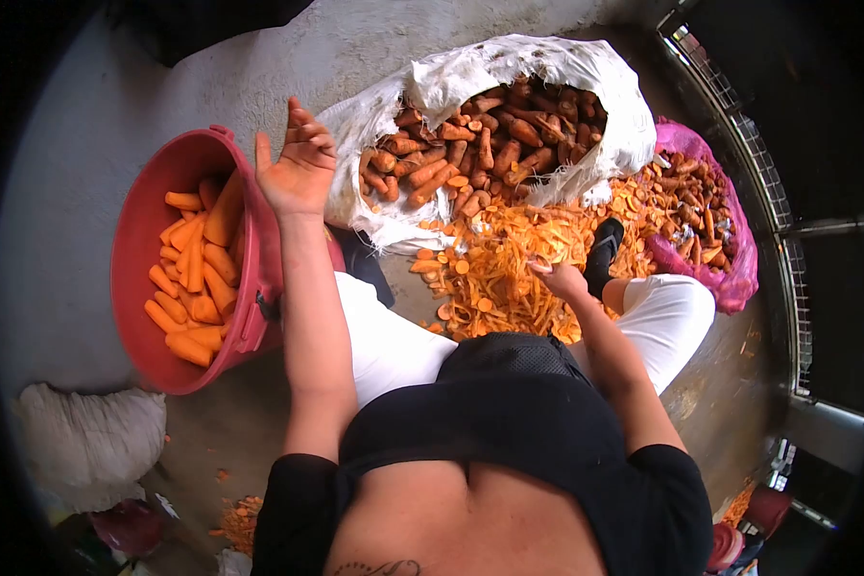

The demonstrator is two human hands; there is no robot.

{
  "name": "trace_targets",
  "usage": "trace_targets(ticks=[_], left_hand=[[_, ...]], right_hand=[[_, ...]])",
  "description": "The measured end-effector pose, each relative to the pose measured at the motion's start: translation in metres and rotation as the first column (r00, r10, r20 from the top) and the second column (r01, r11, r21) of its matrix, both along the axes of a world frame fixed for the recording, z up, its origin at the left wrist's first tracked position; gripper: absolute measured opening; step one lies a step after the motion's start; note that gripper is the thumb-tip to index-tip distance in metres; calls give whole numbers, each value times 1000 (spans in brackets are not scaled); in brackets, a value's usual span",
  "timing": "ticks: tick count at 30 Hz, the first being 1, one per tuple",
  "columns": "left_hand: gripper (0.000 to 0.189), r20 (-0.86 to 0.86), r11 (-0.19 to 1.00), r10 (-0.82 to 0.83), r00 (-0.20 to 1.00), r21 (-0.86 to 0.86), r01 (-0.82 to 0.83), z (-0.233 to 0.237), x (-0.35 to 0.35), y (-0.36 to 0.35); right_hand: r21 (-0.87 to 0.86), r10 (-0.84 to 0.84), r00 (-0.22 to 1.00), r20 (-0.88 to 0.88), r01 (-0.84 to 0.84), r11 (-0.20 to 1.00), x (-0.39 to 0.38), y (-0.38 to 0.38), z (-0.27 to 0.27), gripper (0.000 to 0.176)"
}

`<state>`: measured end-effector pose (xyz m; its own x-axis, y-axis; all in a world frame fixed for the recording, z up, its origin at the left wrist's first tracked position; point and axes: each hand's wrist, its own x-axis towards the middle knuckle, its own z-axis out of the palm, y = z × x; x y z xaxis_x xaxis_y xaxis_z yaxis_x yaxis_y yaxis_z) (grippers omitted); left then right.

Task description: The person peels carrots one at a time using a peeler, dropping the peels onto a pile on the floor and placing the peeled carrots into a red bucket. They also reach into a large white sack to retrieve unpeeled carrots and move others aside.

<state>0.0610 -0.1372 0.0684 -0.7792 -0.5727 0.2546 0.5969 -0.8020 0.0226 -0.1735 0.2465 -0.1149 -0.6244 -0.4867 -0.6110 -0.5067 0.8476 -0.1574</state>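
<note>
My left hand (299,168) is raised beside the rim of a red bucket (130,298), fingers apart, holding nothing. Inside the bucket lie several peeled carrots (197,254), bright orange. Over a heap of orange peelings (514,254) between my legs, my right hand (563,279) is closed. Something small and pale shows at its fingertips, too small to name. Beyond the heap, a torn white sack (634,106) lies on its side, its opening full of unpeeled carrots (504,139) with soil on them. Cut carrot ends are scattered among the peelings.
A pink bag (742,254) holding carrot scraps stands to the right, near a metal-edged dark structure (787,230). My sandalled foot (604,252) rests by the peelings. A pale sack (91,437) lies at the lower left, with orange scraps (240,518) on the floor nearby.
</note>
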Motion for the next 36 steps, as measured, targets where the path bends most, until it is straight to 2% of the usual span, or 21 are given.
trace_targets(ticks=[2, 5, 8, 11, 13, 15, 21, 23, 27, 29, 30, 31, 33, 36], left_hand=[[55, 77, 1000, 11, 997, -11, -10, -13, -4, -11], [49, 189, 994, 69, 980, 71, -83, -44, -5, -27], [40, 577, 949, 162, 801, 130, -286, -81, -6, -37], [33, 711, 960, 161, 685, 49, -276, -76, -21, -33], [31, 746, 977, 148, 649, -9, -212, -66, -29, -27], [31, 779, 987, 149, 609, -81, -138, -64, -35, -25], [33, 856, 983, 181, 484, -175, -58, -53, -50, -16], [33, 877, 981, 190, 441, -184, -55, -51, -51, -15], [34, 892, 979, 204, 404, -188, -79, -56, -53, -23], [33, 901, 979, 202, 384, -180, -93, -56, -55, -25], [33, 905, 980, 200, 376, -178, -92, -56, -57, -26], [32, 909, 980, 196, 368, -176, -89, -56, -58, -26], [32, 917, 982, 186, 353, -164, -90, -57, -62, -26], [32, 924, 986, 160, 348, -136, -95, -58, -67, -23]], right_hand=[[-22, -10, 1000, 9, 10, 1000, 3, -1, 3, 68], [47, 84, 996, 16, -85, 995, -1, -1, -13, 64], [65, 70, 996, 46, -73, 995, -1, -6, -26, 62], [-1, 114, 993, 17, -114, 994, -1, -13, -40, 54], [9, 108, 993, 51, -109, 994, -3, -24, -50, 51], [-21, 170, 985, -9, -170, 985, -4, -42, -62, 45], [21, 413, 910, -14, -413, 910, -25, -127, -87, 29], [-58, 482, 870, -100, -489, 870, -35, -161, -102, 25], [-206, 366, 922, -129, -386, 899, -46, -237, -124, 31], [-148, 275, 961, -28, -276, 950, -53, -277, -154, 36], [-251, 44, 996, 80, -23, 968, -53, -289, -164, 43], [-397, -157, 972, 173, 214, 893, -48, -296, -175, 43], [-427, -240, 954, 179, 295, 855, -50, -306, -236, 52], [-245, -222, 971, 88, 237, 940, -41, -327, -242, 56]])
